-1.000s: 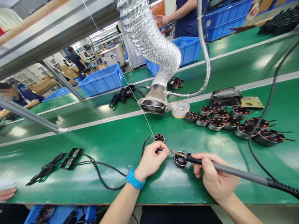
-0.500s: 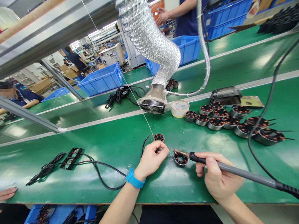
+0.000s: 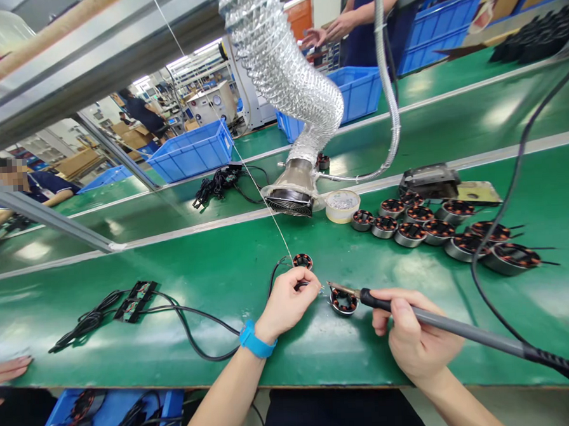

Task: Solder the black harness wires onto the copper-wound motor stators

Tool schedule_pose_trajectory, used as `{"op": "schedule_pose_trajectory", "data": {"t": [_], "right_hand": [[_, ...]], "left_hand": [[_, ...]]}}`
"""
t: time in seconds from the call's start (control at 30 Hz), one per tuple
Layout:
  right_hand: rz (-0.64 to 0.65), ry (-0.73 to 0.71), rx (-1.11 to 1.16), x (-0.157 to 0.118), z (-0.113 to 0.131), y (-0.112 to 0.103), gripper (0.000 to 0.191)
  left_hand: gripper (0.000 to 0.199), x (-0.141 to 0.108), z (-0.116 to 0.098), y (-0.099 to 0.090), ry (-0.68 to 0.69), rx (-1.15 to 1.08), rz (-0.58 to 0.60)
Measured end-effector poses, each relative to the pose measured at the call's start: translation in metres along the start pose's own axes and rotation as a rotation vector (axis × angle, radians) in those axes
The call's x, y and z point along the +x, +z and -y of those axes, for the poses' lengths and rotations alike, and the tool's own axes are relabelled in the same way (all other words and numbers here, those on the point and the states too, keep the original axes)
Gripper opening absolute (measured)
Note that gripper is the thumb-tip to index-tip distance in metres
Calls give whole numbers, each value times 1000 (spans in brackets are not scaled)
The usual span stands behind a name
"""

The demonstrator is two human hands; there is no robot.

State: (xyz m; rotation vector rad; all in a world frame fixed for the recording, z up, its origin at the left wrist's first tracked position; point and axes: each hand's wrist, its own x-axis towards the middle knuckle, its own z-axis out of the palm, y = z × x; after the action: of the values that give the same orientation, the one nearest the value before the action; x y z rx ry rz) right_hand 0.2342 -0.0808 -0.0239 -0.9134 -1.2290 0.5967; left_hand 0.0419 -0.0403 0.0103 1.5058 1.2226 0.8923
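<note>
My left hand, with a blue band at the wrist, is closed in a pinch on a black cable; small bare wire ends stick out past the fingertips. My right hand grips a soldering iron like a pen. Its tip points left, close to those wire ends and above the near rim of a stator with copper windings. Just beyond my left hand sits another wound stator. A thin strand of solder wire hangs from above down to that stator.
A fume duct hangs over the bench. Several stators stand at right beside a tape roll. A circuit board strip with cables lies left. Below the edge is a blue bin. Co-workers' hands show at left and back.
My hands and the soldering iron stay almost still. On the belt behind, the black cable bundle and stators have shifted left. The co-worker at the back has moved their hands.
</note>
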Motion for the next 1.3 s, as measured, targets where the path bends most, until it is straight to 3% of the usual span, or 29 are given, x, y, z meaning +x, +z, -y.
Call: {"op": "schedule_pose_trajectory", "data": {"t": [0.63, 0.87, 1.03, 1.3], "right_hand": [[27, -6, -17, 0, -3, 2, 19], [215, -86, -201, 15, 2, 13, 21], [366, -205, -244, 23, 2, 27, 35], [460, -319, -249, 24, 4, 35, 43]], "left_hand": [[18, 0, 3, 1, 17, 11, -12], [11, -2, 4, 1, 62, 51, -34], [11, -7, 3, 2, 97, 112, -51], [13, -15, 4, 6, 172, 169, -77]]}}
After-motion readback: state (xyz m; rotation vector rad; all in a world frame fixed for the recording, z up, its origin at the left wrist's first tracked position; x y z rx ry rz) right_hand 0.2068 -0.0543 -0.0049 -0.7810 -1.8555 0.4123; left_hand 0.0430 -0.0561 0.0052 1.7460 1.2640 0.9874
